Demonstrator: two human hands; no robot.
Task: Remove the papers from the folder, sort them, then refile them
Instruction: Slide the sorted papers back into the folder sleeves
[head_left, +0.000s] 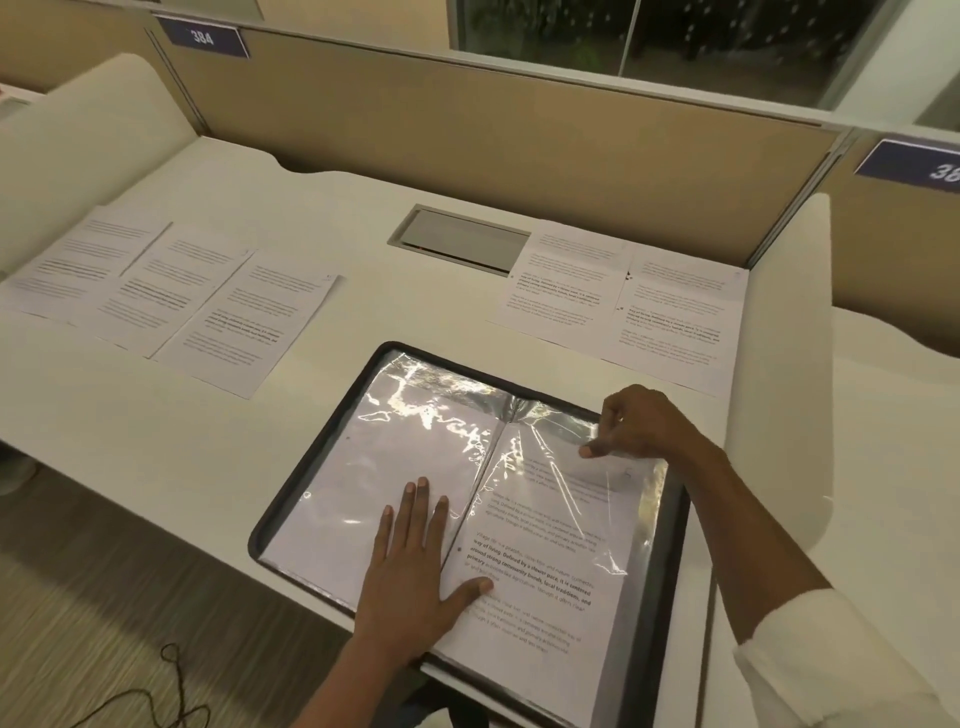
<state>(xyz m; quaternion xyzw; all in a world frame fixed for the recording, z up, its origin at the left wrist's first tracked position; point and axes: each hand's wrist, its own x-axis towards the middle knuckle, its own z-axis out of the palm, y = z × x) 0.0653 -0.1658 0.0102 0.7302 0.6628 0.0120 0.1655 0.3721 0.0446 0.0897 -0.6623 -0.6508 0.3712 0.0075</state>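
Note:
An open dark-rimmed folder (291, 483) with clear plastic sleeves lies at the desk's front edge. My left hand (410, 561) rests flat across the spine, fingers straight on the left sleeve and thumb on the printed page (540, 587) in the right sleeve. At the top of the right sleeve my right hand (634, 426) has its fingers curled, pinching the sleeve's clear plastic edge or the page corner; which one I cannot tell. Three printed sheets (171, 296) lie overlapped at the left of the desk. Two more sheets (623, 306) lie side by side at the right.
A grey cable hatch (462, 244) is set into the white desk (363, 197) behind the folder. A beige partition (467, 119) bounds the back and a white side panel (795, 322) the right. A dark cord (171, 670) lies on the floor at lower left.

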